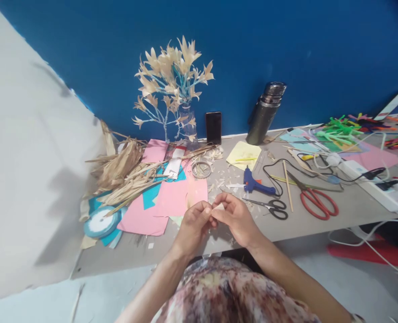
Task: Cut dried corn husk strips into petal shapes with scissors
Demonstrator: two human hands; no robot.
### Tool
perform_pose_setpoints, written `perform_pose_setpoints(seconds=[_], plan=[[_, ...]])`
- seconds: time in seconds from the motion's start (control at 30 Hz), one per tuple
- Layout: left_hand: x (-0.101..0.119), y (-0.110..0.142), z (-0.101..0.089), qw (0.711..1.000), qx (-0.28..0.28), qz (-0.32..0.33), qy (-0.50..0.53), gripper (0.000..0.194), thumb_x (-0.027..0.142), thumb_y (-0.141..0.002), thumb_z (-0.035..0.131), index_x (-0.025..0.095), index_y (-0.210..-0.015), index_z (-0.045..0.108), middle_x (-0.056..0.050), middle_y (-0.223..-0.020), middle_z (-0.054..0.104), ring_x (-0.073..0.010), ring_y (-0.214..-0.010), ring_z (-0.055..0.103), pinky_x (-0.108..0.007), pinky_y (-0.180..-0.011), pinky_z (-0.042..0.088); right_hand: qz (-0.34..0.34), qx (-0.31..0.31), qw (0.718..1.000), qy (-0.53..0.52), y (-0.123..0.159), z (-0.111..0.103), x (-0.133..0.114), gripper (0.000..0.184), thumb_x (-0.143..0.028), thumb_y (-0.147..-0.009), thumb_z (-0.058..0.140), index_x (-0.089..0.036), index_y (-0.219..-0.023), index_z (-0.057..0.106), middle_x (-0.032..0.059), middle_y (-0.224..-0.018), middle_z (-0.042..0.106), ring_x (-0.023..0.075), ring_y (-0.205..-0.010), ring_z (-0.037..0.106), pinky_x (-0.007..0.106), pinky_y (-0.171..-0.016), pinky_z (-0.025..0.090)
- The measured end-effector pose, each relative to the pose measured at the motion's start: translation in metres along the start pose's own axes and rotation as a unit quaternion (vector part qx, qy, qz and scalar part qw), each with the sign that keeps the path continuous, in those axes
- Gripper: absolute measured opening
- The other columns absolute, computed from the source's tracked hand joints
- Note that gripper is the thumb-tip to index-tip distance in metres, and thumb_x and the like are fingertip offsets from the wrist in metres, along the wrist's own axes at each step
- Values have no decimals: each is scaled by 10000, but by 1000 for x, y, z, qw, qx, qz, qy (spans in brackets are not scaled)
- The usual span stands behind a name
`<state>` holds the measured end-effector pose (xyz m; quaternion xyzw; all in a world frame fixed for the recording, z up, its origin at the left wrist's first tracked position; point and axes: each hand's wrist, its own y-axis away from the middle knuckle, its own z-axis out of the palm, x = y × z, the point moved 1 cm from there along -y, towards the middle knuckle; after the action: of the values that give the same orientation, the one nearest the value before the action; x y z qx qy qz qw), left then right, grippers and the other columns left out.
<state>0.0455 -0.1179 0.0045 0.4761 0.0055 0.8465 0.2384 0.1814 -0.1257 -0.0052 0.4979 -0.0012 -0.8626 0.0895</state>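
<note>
Fingertips of my left hand (pixel 199 220) and my right hand (pixel 232 215) meet over the front of the table. Between them they pinch a small pale piece (pixel 220 207), like a bit of dried husk; most of it is hidden by the fingers. Pink paper sheets (pixel 175 197) lie just beyond my left hand. To the right of my right hand are black-handled scissors (pixel 274 208) and a blue glue gun (pixel 256 184). Dried husks (pixel 121 170) are heaped at the left, near a roll of light blue ribbon (pixel 101 222).
Pale husk flowers on blue stems (pixel 175 67) stand in a clear bottle (pixel 187 121) by the wall. A phone (pixel 213 128) and a dark flask (pixel 266 114) lean there too. Red-handled scissors (pixel 320 204), a white power strip (pixel 370 184) and green pipe cleaners (pixel 340 130) occupy the right.
</note>
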Motion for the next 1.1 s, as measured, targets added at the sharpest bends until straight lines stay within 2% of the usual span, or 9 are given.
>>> perform_pose_setpoints(seconds=[0.17, 0.3, 0.4, 0.5, 0.6, 0.7, 0.83, 0.97, 1.1], plan=[[0, 3, 5, 997, -42, -21, 64, 330, 371, -769, 760, 135, -702, 539, 15, -603, 495, -84, -571, 467, -216, -575, 397, 56, -37, 994, -86, -3, -6, -1, 296, -290, -694, 828, -172, -863, 616, -13, -634, 624, 100, -519, 569, 180, -449, 394], [3, 3, 3, 993, 0, -13, 116, 319, 354, -761, 771, 146, -726, 532, 35, -601, 465, -79, -567, 464, -216, -573, 405, 31, -5, 989, -141, -2, -13, -8, 332, -343, -697, 825, -187, -921, 636, -7, -784, 575, 67, -561, 445, 180, -469, 361], [-1, 2, 2, 995, 42, 7, 88, 294, 339, -754, 777, 150, -755, 551, 23, -625, 531, -91, -605, 523, -213, -594, 427, -9, 33, 996, -84, 2, -10, -7, 396, -377, -681, 829, -184, -959, 623, 22, -886, 588, 79, -579, 443, 205, -469, 359], [-9, 2, 1, 998, 49, 13, 28, 280, 334, -742, 781, 148, -769, 574, -6, -657, 614, -105, -624, 565, -222, -620, 446, -18, 36, 998, -40, 5, -4, -2, 415, -325, -689, 822, -198, -994, 571, 4, -825, 591, 109, -602, 530, 222, -505, 404], [-13, 4, 0, 999, 42, 14, -27, 266, 347, -750, 768, 147, -791, 597, -35, -709, 665, -126, -655, 593, -252, -669, 465, -29, 50, 998, 1, 7, -3, 1, 332, -288, -735, 773, -210, -960, 541, -20, -765, 575, 128, -604, 560, 251, -544, 455], [-11, 6, -4, 994, 40, 29, -102, 254, 373, -782, 732, 147, -835, 627, -36, -769, 662, -126, -703, 585, -257, -716, 456, -42, 66, 994, 82, 8, -6, -1, 260, -209, -748, 721, -207, -938, 544, -29, -771, 568, 113, -633, 534, 235, -578, 437], [2, 6, -7, 975, 38, 40, -215, 254, 378, -775, 724, 149, -772, 615, -2, -701, 595, -108, -661, 521, -220, -640, 401, -37, 41, 979, 198, 10, -6, -5, 246, -166, -742, 683, -206, -941, 542, -40, -754, 567, 94, -609, 479, 213, -555, 371], [11, 8, -4, 947, 62, 29, -313, 226, 343, -742, 729, 153, -715, 609, 16, -635, 565, -97, -574, 462, -211, -548, 351, -40, 44, 957, 285, 12, -2, -6, 235, -199, -764, 662, -215, -975, 559, -17, -816, 588, 113, -645, 510, 229, -585, 407], [12, 10, -1, 934, 80, 30, -346, 187, 321, -746, 703, 161, -698, 620, 24, -607, 548, -95, -542, 435, -209, -517, 331, -59, 57, 921, 380, 15, -2, -6, 277, -156, -750, 628, -230, -1013, 577, -7, -846, 613, 119, -634, 513, 250, -617, 434]])
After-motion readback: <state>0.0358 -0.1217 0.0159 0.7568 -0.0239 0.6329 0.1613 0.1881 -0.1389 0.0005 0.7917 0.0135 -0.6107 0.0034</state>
